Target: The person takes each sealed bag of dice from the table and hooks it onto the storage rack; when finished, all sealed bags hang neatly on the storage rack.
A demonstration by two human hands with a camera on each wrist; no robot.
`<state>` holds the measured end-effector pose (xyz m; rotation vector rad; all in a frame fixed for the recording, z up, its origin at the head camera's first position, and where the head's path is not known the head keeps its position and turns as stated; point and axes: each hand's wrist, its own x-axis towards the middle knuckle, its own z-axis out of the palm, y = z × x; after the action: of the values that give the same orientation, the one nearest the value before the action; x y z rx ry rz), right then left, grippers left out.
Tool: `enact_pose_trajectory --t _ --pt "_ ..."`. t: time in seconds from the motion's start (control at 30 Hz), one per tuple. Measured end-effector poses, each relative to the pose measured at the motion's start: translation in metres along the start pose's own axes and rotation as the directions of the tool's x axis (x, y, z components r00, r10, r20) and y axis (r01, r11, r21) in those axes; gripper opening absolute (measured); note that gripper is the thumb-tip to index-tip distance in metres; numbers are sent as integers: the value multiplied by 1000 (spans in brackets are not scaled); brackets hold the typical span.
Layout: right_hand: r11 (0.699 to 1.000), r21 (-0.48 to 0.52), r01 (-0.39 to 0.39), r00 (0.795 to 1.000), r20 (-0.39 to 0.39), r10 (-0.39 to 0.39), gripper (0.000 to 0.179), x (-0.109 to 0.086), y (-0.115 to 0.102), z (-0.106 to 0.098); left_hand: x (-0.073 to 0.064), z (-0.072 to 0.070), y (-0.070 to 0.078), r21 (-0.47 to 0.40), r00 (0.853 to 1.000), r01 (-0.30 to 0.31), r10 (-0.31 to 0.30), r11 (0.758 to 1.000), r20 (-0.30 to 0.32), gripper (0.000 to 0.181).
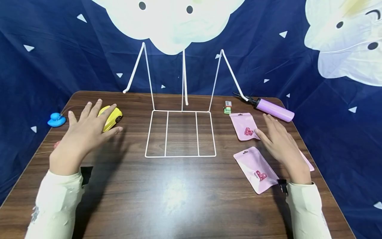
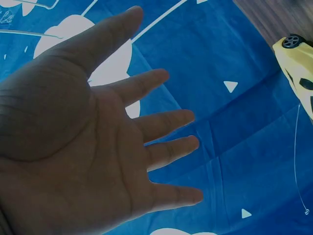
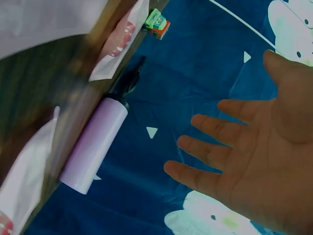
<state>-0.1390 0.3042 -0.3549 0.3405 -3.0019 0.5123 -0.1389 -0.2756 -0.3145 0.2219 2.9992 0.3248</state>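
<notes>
My left hand (image 1: 82,132) hovers palm down over the left of the table with its fingers spread, and it holds nothing. Just beyond its fingers lies a yellow toy car (image 1: 115,116), partly covered by them in the head view. In the left wrist view the palm (image 2: 73,147) is bare. On the other side my right hand (image 1: 282,144) is held over the table, fingers extended and nothing in them. Near it are a pink zip pouch (image 1: 242,121) and a second pink pouch (image 1: 250,162), each with a red bow-like shape. A third pouch (image 1: 308,163) is mostly hidden behind the right hand.
A white wire rack (image 1: 180,156) with upright hooked arms stands centrally. A blue toy duck (image 1: 56,121) sits at the left edge. Toward the back right are a small green toy (image 1: 227,110) and a purple hand pump (image 1: 274,109). A blue curtain (image 1: 89,63) hangs behind.
</notes>
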Motion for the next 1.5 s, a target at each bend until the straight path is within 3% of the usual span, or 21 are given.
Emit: enact_pose_trajectory --t 0.23,0.5,0.77,0.97,1.2,1.33,1.5 --pt "997 78 21 1000 1 -22 72 -7 10 7 -2 3 -5 -6 1000 -16 16 1000 -25 81" --pt "996 86 -22 999 26 20 73 -14 15 11 -1 8 -8 -8 999 -40 40 999 -38 79" --pt "991 126 -49 999 26 46 74 -26 18 13 2 13 -4 -31 983 -115 109 993 -150 75" --pt "982 186 -34 999 38 27 79 -32 21 17 5 15 -5 -25 984 -140 137 990 -118 73" --pt "977 210 -21 1000 26 15 76 -40 24 23 13 26 -9 -78 959 -284 282 956 -28 75" --pt "977 212 -27 1000 17 24 73 -44 25 24 16 31 -9 -83 957 -290 291 953 -1 73" --pt "979 201 -31 1000 0 32 67 -49 27 26 18 33 -6 -111 950 -312 313 943 -11 71"
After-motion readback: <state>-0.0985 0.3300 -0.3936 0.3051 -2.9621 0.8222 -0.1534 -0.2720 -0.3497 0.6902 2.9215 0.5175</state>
